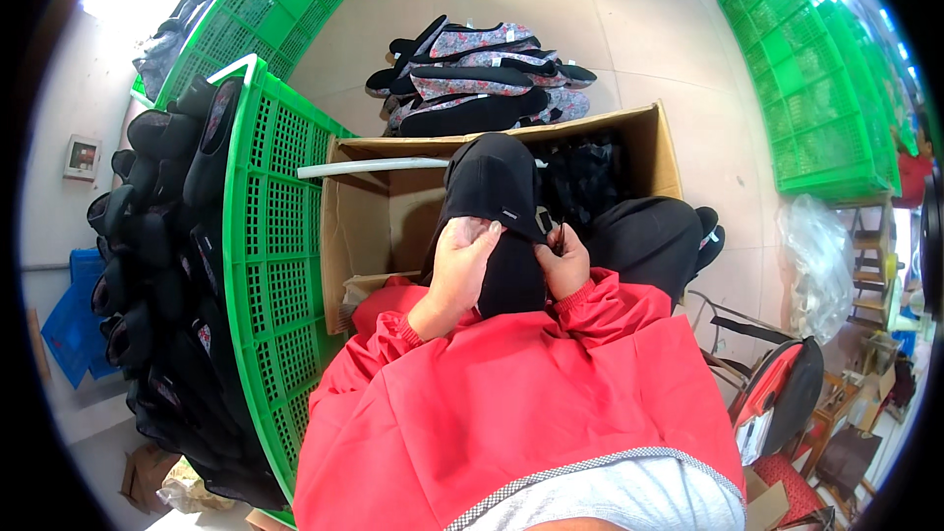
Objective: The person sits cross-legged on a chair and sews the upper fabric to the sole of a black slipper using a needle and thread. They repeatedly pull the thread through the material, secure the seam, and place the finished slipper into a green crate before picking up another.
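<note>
A black fabric piece point(492, 172) with a rounded far end and a small pale-lettered tag stands above my lap, in front of me. My left hand point(460, 270) is closed on its near edge, thumb and fingers pinching the cloth beside the tag. At its right corner, next to a small dark fitting point(545, 220) that I cannot make out clearly, my right hand point(563, 261) is closed in a pinch on the same piece. My fingers partly hide the edge. Red sleeves cover both my forearms.
A cardboard box point(654, 152) holding black items lies just beyond my knees, a pale bar point(369, 168) across it. Floral-and-black padded pieces point(472, 79) are piled on the floor behind. Green crates point(280, 226) stand left and right, the nearer left one beside stacked black pieces point(167, 265).
</note>
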`<action>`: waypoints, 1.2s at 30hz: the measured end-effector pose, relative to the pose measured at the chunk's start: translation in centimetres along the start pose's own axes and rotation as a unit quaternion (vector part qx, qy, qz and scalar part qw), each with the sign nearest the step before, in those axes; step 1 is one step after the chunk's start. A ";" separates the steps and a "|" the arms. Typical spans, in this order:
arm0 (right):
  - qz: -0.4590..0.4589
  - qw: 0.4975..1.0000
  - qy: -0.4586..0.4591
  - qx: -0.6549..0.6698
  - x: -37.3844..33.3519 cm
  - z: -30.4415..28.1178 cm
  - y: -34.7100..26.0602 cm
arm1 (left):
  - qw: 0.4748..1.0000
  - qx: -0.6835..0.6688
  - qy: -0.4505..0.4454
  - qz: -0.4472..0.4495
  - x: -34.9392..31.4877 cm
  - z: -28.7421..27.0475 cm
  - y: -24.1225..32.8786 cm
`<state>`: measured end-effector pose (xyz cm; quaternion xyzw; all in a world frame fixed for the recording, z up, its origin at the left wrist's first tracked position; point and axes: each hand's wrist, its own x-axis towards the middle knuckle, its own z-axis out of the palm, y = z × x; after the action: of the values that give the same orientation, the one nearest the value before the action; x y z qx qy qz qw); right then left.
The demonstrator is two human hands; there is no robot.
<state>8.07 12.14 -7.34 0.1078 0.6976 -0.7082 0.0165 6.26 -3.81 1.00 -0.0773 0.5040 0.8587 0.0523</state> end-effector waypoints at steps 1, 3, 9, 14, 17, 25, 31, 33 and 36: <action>-0.008 1.000 -0.004 0.002 0.0 0.0 0.1 | 1.000 -0.007 0.011 0.007 -0.5 0.3 0.1; -0.023 1.000 -0.008 0.002 -0.2 0.0 0.2 | 1.000 -0.007 0.013 0.003 -1.1 0.3 0.6; -0.027 0.999 -0.018 0.010 -0.4 0.2 -0.3 | 0.902 0.383 0.073 0.183 -1.4 -1.4 3.1; -0.027 0.999 -0.023 0.001 -0.3 0.2 -0.7 | 0.698 0.599 0.000 0.392 1.8 0.0 6.2; 0.011 0.999 -0.031 0.035 -0.5 0.2 -1.1 | 0.674 0.646 -0.034 0.356 2.6 0.9 6.6; -0.009 0.999 -0.022 0.032 -0.5 -0.1 -0.6 | 0.686 0.640 -0.086 0.335 3.4 1.0 6.3; 0.006 0.999 -0.038 0.020 -0.5 -0.5 -1.0 | 0.699 0.631 -0.074 0.330 3.4 1.1 7.0; 0.020 0.998 -0.054 0.029 -0.5 -0.7 -1.8 | 0.716 0.608 -0.074 0.336 3.4 1.0 7.1; 0.031 0.995 -0.078 0.053 -0.2 -1.1 -2.3 | 0.766 0.545 -0.064 0.335 3.6 0.6 7.1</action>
<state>8.04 13.28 -5.01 0.0741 0.6522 -0.7494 0.0873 1.46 -6.74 6.72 0.1930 0.8766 0.4052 -0.1735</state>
